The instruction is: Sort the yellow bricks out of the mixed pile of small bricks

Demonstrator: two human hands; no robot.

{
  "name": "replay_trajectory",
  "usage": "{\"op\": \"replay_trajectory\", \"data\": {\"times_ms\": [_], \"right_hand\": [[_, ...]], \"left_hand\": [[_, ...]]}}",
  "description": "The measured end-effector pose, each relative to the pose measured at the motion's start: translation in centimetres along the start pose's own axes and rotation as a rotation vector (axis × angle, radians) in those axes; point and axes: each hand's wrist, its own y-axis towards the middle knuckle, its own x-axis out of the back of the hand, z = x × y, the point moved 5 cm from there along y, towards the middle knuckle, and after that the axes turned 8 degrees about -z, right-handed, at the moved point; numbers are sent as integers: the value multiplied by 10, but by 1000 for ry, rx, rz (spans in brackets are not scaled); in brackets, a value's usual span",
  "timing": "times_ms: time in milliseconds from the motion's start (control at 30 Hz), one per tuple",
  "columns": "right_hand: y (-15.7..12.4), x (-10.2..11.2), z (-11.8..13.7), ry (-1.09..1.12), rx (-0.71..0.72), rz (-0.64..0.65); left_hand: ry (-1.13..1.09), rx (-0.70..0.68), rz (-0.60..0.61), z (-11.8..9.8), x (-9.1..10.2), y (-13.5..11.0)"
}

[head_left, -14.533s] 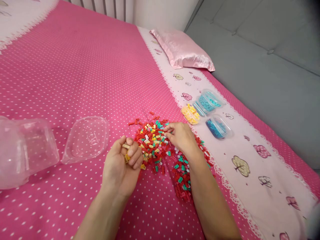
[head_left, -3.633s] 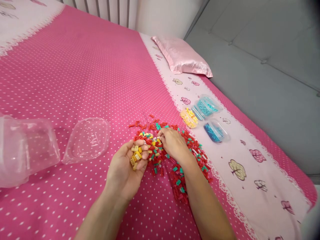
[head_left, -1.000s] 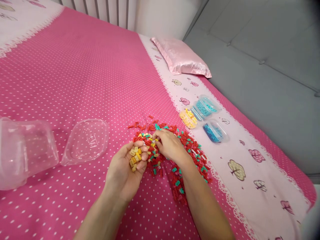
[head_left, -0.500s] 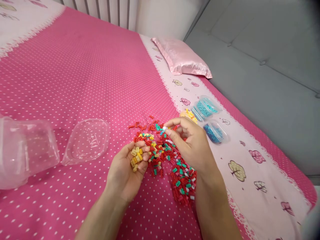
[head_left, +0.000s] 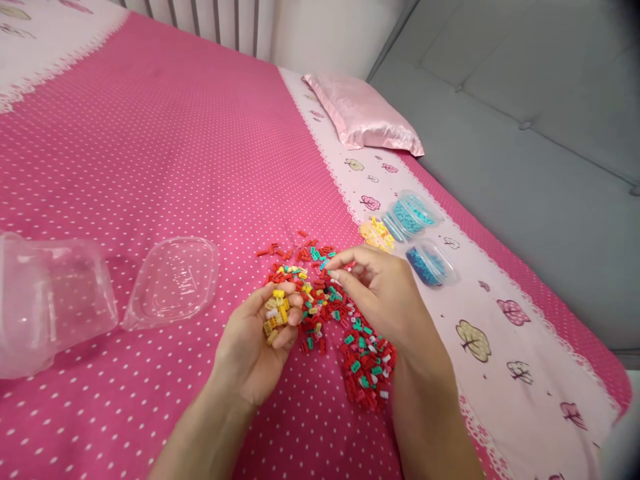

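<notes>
Cupped and palm up, my left hand (head_left: 255,340) holds several small yellow toy bricks (head_left: 277,310), with one whitish brick among them. My right hand (head_left: 380,293) is over the far part of a mixed pile of red, green, white and yellow bricks (head_left: 367,363). Its thumb and index finger are pinched together beside a small blue brick (head_left: 323,265); whether they grip anything is too small to tell. Part of the pile is hidden behind both hands.
Beyond my right hand stand a tub of turquoise bricks (head_left: 413,215), a tub of blue bricks (head_left: 427,263) and a heap of pale yellow bricks (head_left: 377,232). A clear lid (head_left: 173,283) and clear container (head_left: 55,303) lie left. A pink pillow (head_left: 365,117) lies farther back.
The white brick that was in my right fingertips is gone from them, and a whitish brick now shows among the yellow ones in my left palm. My right fingertips are slightly lower.
</notes>
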Motion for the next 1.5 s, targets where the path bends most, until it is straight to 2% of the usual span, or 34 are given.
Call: {"op": "replay_trajectory", "data": {"times_ms": [167,267,733,1200,1500], "right_hand": [[3,-31,-39,-312,-115,357],[4,-44,-48,-358,-135,435],[3,-51,-48,-518,-108,479],[9,-49,-49,-284,-113,377],[5,-49,-43,-97,-35,458]], "left_hand": [[8,-22,2,-3,1,0],[6,-25,-1,-4,1,0],[11,-25,-5,-3,-1,1],[-8,-27,-7,-4,0,0],[-13,-28,-12,-3,-1,0]]}}
